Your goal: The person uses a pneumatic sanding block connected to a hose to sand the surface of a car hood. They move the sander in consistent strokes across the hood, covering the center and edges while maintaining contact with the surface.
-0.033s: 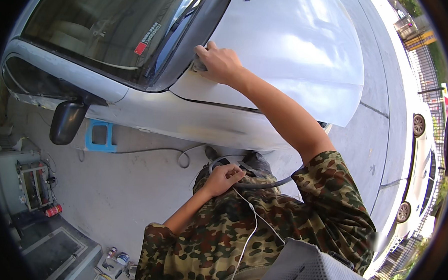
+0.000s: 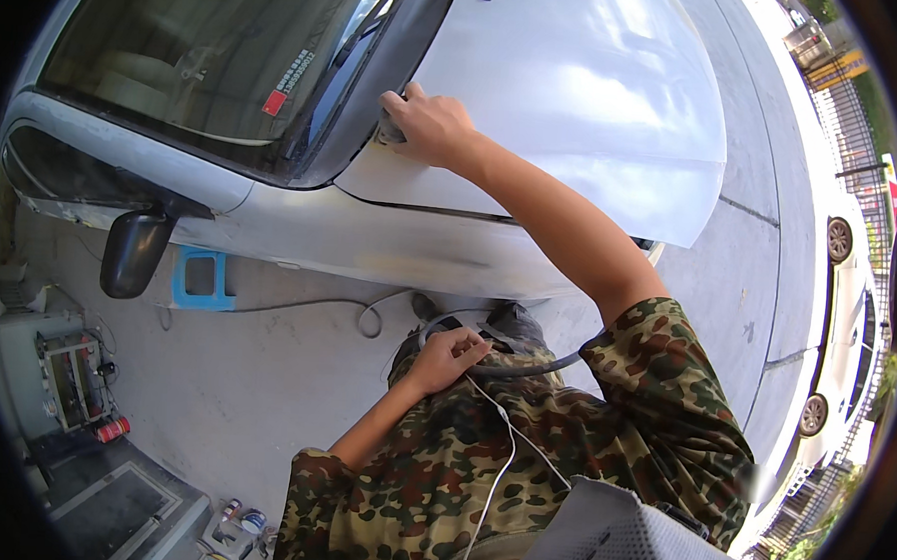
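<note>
My right hand (image 2: 430, 127) reaches across the car's silvery-white hood (image 2: 567, 95). Its fingers are closed round a small grey pad (image 2: 388, 133), mostly hidden under them, pressed to the hood's rear edge beside the windshield (image 2: 208, 49). My left hand (image 2: 447, 360) rests low before my waist, fingers curled together, next to a grey hose (image 2: 530, 370). Whether anything sits in those fingers is hidden. Below the hood, the fender (image 2: 410, 248) shows dull, patchy yellowish and grey areas.
A black side mirror (image 2: 137, 251) sticks out at left, near a blue plastic stool (image 2: 205, 278). A dark cable (image 2: 297, 302) runs along the concrete floor. Equipment (image 2: 69, 374) and cans (image 2: 251, 521) stand at lower left. A white car (image 2: 846, 337) is parked far right.
The whole scene has shifted very slightly in the picture. My right hand and the pad stay at the hood's rear edge; my left hand has not visibly moved.
</note>
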`<act>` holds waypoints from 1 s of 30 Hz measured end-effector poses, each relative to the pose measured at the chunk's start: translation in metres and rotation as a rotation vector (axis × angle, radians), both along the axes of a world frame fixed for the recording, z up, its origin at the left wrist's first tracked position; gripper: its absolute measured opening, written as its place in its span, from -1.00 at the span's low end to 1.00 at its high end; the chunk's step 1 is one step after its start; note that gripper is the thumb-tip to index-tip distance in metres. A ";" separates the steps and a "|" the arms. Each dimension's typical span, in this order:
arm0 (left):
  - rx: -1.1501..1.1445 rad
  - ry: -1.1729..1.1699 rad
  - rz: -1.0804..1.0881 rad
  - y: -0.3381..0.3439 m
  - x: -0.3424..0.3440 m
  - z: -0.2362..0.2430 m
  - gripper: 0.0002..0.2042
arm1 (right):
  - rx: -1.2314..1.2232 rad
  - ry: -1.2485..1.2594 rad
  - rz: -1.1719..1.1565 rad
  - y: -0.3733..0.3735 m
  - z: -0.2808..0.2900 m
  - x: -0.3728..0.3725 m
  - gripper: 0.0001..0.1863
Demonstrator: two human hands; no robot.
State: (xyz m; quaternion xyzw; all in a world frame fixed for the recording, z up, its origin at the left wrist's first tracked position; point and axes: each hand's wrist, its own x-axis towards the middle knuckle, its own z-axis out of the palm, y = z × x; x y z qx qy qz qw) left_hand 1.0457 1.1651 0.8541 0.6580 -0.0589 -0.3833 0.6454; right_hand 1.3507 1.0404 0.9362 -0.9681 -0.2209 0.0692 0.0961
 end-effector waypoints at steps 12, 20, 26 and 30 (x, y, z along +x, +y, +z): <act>-0.035 0.055 0.003 -0.006 0.005 0.005 -0.82 | -0.013 -0.117 -0.589 -0.226 0.003 0.006 -0.31; -0.063 0.019 -0.019 -0.015 0.012 -0.003 -0.81 | -0.110 -0.080 -0.957 -0.386 -0.007 -0.014 -0.33; -0.053 0.002 -0.006 -0.017 0.017 -0.004 -0.80 | -0.128 -0.117 -0.922 -0.372 -0.003 -0.006 -0.33; -0.042 0.009 0.013 -0.017 0.014 -0.002 -0.79 | -0.119 -0.101 -0.797 -0.307 0.005 0.005 -0.29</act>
